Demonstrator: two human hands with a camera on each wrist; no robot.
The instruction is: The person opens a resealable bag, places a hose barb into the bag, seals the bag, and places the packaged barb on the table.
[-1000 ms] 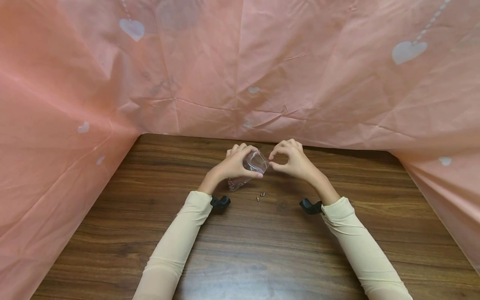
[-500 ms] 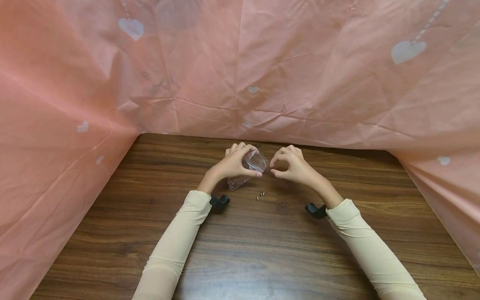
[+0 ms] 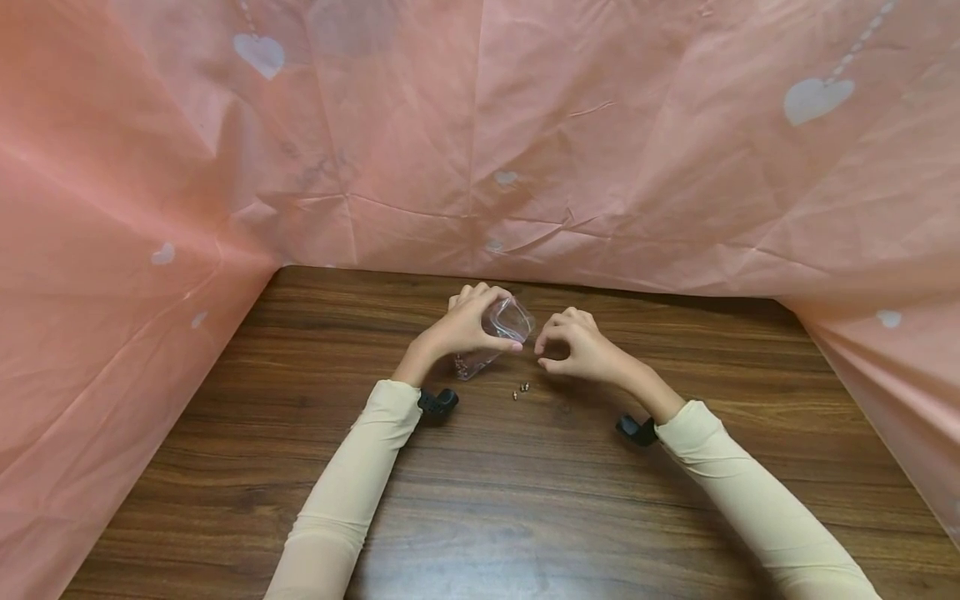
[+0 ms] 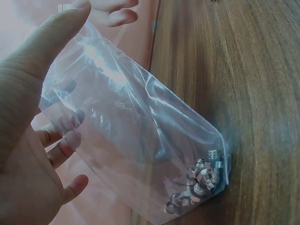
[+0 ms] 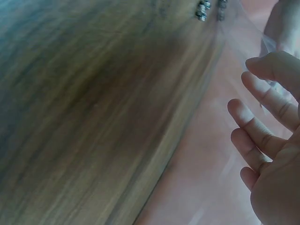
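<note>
Clear plastic bag point(image 4: 131, 122) slants over the table point(image 3: 480, 500) between the 2 hands, metal pieces point(image 4: 194, 185) bunched in its bottom corner. Left of the bag, the left hand point(image 3: 461, 327) grips its upper part between thumb and fingers. Just right of the bag, the right hand point(image 3: 577, 343) is half open, fingers loosely curved, holding nothing visible. Loose metal bits point(image 3: 521, 389) lie near the bag, on the person's side.

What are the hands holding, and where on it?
The left hand holds the clear plastic bag by its upper part, near the mouth. The right hand seems to hold nothing.
</note>
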